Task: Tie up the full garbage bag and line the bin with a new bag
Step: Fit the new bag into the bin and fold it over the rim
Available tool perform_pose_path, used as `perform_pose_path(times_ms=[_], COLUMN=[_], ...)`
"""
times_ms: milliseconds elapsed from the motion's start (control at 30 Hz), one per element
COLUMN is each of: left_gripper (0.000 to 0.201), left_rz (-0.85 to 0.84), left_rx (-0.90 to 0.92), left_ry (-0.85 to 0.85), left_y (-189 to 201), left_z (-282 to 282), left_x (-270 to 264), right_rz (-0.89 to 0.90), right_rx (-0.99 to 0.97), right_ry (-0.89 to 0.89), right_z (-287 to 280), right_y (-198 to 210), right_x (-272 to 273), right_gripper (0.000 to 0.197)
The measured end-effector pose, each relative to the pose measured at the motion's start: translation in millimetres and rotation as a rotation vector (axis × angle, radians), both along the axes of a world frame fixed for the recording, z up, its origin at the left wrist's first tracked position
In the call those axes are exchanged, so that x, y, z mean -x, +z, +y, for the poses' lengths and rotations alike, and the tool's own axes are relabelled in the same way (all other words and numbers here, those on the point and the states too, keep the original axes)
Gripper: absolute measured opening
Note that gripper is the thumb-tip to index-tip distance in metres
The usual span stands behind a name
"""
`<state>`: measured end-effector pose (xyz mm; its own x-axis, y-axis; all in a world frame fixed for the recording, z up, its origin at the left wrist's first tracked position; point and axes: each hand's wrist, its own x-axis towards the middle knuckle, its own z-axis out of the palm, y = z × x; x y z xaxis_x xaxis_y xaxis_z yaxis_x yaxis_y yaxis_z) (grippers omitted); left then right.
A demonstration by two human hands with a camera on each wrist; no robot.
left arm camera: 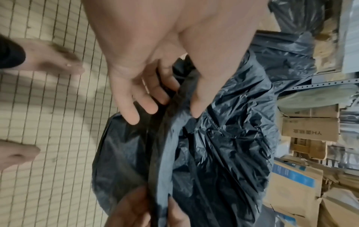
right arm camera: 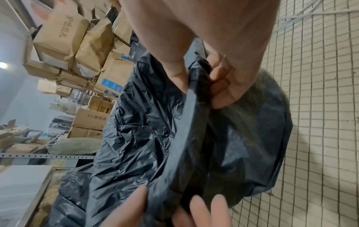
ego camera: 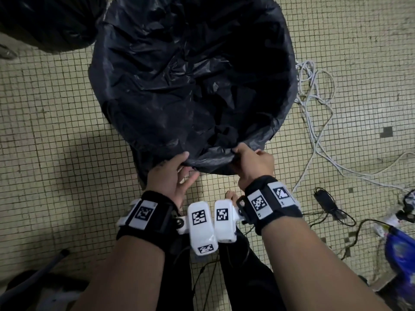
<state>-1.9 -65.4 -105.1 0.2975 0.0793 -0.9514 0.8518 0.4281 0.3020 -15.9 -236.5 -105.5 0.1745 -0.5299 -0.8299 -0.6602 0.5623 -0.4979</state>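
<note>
A black bag [ego camera: 190,75] lies spread open over the round bin, and its crumpled film hides the bin's inside and walls. Both hands are at the near rim. My left hand [ego camera: 177,167] pinches the bag's folded edge, thumb on the inner side and fingers on the outer side; the left wrist view shows this left hand [left arm camera: 165,113] close up. About a hand's width to the right, my right hand [ego camera: 249,160] grips the same edge with curled fingers, seen as the right hand [right arm camera: 202,86] bunching the film. Between the hands the edge is stretched taut.
A second bulging black bag [ego camera: 45,23] sits at the back left. White cables [ego camera: 314,90] and a black adapter [ego camera: 325,200] lie on the tiled floor to the right, near a blue bag [ego camera: 399,254]. Cardboard boxes [right arm camera: 77,38] fill shelves behind the bin. My bare feet stand close below.
</note>
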Motion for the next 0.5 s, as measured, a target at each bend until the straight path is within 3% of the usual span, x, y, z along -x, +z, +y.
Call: perform_pose_path(times_ms=[200,400,500], left_gripper=[0.023,0.021,0.023], left_rz=[-0.023,0.064,0.070], left_rx=[-0.177,-0.160,-0.160], left_ry=[-0.024,-0.062,-0.021], left_y=[-20.6,-27.6,-26.9], left_z=[-12.1,-6.1,-6.0], left_x=[-11.2,-17.1,-23.8], right_rz=[0.064,0.006,-0.041], right_rx=[-0.017,-0.240,-0.344], right_ry=[-0.004,-0.087,-0.080], right_z=[-6.6,-4.4,-0.5], right_y=[-9.6,-17.7,-17.0], right_x=[-9.1,-4.4,2.6], right_gripper=[0.023,0.040,0.063])
